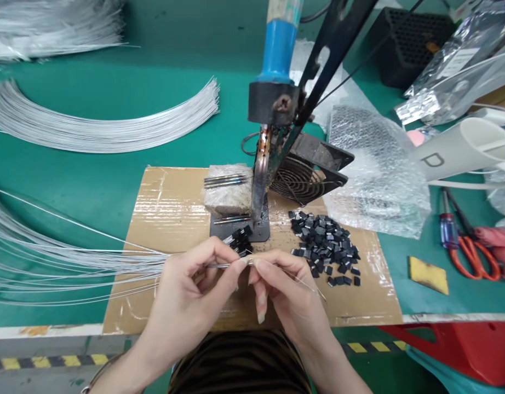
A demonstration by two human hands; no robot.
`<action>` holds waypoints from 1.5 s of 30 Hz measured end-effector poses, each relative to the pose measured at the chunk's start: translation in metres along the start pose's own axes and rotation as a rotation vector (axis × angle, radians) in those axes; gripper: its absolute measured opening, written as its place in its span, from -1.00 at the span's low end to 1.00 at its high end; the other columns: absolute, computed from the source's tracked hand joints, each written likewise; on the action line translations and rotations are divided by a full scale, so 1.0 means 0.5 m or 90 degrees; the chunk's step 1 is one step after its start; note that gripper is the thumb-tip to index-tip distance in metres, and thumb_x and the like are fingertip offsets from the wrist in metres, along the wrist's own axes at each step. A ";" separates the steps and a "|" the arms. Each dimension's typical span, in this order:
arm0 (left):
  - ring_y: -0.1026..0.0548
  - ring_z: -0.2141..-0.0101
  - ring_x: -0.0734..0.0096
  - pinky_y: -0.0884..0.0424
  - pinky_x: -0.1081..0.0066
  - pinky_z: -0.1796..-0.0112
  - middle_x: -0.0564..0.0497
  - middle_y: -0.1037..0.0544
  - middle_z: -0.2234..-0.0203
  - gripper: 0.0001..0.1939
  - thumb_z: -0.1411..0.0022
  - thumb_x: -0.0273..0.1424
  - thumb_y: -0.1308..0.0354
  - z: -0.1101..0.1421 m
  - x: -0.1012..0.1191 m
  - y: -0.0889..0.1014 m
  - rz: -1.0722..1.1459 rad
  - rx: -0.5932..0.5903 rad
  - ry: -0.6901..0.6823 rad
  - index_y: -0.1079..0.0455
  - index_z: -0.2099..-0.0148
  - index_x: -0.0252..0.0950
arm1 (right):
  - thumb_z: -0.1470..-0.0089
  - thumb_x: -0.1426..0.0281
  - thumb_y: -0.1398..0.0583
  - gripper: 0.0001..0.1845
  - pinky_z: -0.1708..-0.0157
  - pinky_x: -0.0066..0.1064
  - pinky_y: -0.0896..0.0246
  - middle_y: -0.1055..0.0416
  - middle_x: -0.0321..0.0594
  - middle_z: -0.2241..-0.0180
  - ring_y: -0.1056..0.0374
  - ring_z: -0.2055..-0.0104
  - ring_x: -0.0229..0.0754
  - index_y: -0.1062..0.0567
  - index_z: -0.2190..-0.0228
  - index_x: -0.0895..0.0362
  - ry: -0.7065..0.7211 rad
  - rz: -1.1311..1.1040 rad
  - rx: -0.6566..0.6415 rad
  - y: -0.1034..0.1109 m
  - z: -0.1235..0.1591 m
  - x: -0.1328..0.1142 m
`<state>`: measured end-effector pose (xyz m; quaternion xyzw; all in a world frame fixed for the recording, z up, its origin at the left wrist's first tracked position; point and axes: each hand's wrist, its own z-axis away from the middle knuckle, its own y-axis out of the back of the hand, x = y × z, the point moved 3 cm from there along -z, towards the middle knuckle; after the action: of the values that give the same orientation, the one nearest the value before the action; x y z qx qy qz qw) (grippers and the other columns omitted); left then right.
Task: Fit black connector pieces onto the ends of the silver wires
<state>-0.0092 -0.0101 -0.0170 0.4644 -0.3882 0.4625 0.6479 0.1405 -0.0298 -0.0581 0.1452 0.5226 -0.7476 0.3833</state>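
Observation:
My left hand [195,290] is closed over the cardboard, pinching a thin grey wire between thumb and forefinger. Loose grey wires [133,265] trail away from it to the left. Fingertip to fingertip with it, my right hand [287,282] pinches the tip of the wire; a thin strand also runs out past its palm. What exactly lies between the fingertips is too small to make out. Just behind the hands, several wires end in small black connectors [241,238]. A blue-handled soldering iron [279,52] hangs tip-down in a stand above them.
Small black connectors [326,246] lie heaped on the cardboard [166,202]. Behind stand a wrapped block [228,200] and a fan [304,175]. A wire bundle [113,134] lies back left. Rightward are bubble wrap [371,164], a mug [453,148], a yellow sponge [428,274] and scissors [474,260].

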 end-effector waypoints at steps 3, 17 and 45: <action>-0.48 0.51 0.46 -0.34 0.52 0.48 0.05 -0.57 0.53 -0.82 -0.33 -0.31 -0.31 0.003 -0.002 -0.003 0.000 0.013 -0.003 -0.54 0.32 -0.27 | -0.10 0.28 -0.46 -0.84 0.70 -0.62 -0.38 -0.52 -0.32 0.54 -0.33 0.67 -0.40 -0.75 0.38 0.13 0.003 -0.001 0.010 -0.002 0.000 -0.001; -0.46 0.54 0.54 -0.27 0.54 0.53 0.09 -0.58 0.51 -0.86 -0.42 -0.36 -0.25 0.007 -0.027 -0.013 -0.057 0.054 -0.103 -0.51 0.26 -0.23 | -0.12 0.29 -0.45 -0.84 0.68 -0.63 -0.37 -0.54 -0.33 0.53 -0.34 0.69 -0.42 -0.74 0.40 0.12 0.032 -0.044 0.057 -0.010 0.002 0.019; -0.51 0.53 0.51 -0.34 0.54 0.53 0.06 -0.61 0.48 -0.90 -0.42 -0.39 -0.26 0.010 -0.036 -0.023 -0.071 0.085 -0.135 -0.52 0.22 -0.24 | -0.13 0.29 -0.45 -0.82 0.67 -0.61 -0.41 -0.51 -0.34 0.55 -0.35 0.66 -0.40 -0.71 0.43 0.14 0.074 -0.067 0.082 -0.016 -0.001 0.026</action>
<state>-0.0034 -0.0208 -0.0351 0.5734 -0.3966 0.3992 0.5954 0.1261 -0.0334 -0.0608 0.1847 0.5018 -0.7891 0.3023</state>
